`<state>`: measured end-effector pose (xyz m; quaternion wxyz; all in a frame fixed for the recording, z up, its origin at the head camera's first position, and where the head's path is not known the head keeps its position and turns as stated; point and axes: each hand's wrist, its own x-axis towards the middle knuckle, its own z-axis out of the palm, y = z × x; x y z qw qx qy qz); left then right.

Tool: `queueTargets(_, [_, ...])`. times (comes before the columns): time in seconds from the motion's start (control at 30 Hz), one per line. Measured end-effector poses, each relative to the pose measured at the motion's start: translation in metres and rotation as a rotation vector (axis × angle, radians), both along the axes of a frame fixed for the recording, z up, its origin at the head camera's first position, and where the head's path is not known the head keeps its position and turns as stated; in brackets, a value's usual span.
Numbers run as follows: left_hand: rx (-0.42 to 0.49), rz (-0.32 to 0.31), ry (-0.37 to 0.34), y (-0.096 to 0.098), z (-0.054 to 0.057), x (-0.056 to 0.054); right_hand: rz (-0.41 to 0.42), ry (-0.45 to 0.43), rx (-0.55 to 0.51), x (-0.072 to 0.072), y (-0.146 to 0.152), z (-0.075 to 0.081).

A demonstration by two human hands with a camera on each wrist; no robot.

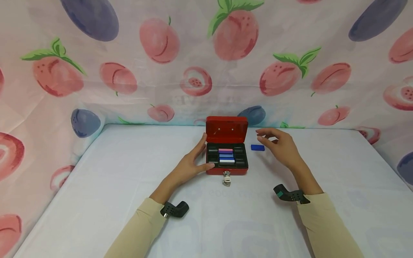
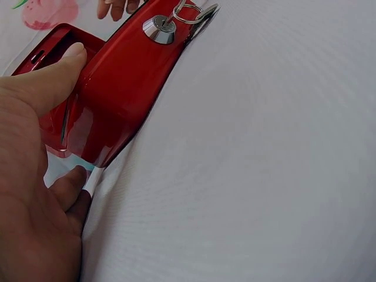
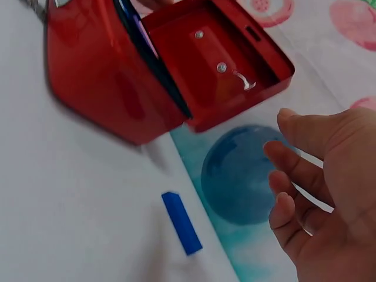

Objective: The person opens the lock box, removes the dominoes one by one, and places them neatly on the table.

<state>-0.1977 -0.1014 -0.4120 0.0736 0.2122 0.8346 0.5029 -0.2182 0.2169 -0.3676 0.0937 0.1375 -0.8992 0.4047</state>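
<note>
A red cash box (image 1: pixel 227 172) stands with its lid (image 1: pixel 227 129) raised, a key and ring (image 2: pixel 188 13) in its front lock. My left hand (image 1: pixel 187 166) grips the left side of the box, thumb over the front rim and fingers along the side wall. In the middle of the black tray (image 1: pixel 212 152) lie several small coloured blocks (image 1: pixel 226 156), pink, purple, blue and white. To the right of the box, a blue rectangular block (image 1: pixel 257 147) lies on the table. Close above and right of it hovers my right hand (image 1: pixel 284 148), fingers loosely bent with nothing between them.
A white cloth (image 1: pixel 206 222) covers the table. Behind the box hangs a fruit-printed curtain (image 1: pixel 200 43), which meets the table's back edge. Black cameras (image 1: pixel 175 209) are strapped to both wrists.
</note>
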Motion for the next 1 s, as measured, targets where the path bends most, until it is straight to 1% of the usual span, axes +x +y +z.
queueTargets(0.23, [-0.004, -0.006, 0.0, 0.0, 0.0, -0.001, 0.037, -0.065, -0.051, 0.005, -0.015, 0.009])
queueTargets(0.4, [-0.002, -0.007, 0.002, 0.0, 0.0, -0.001, 0.079, -0.096, -0.066, 0.009, -0.026, 0.013])
queueTargets(0.63, [-0.009, -0.001, -0.006, 0.0, 0.001, 0.0, 0.143, -0.074, -0.044, 0.013, -0.042, 0.011])
queueTargets(0.8, [-0.008, 0.002, -0.015, 0.0, 0.002, 0.0, 0.152, -0.082, -0.001, 0.014, -0.054, 0.006])
queueTargets(1.0, [-0.019, 0.005, -0.011, 0.0, 0.0, -0.001, 0.17, -0.07, 0.014, 0.015, -0.065, 0.004])
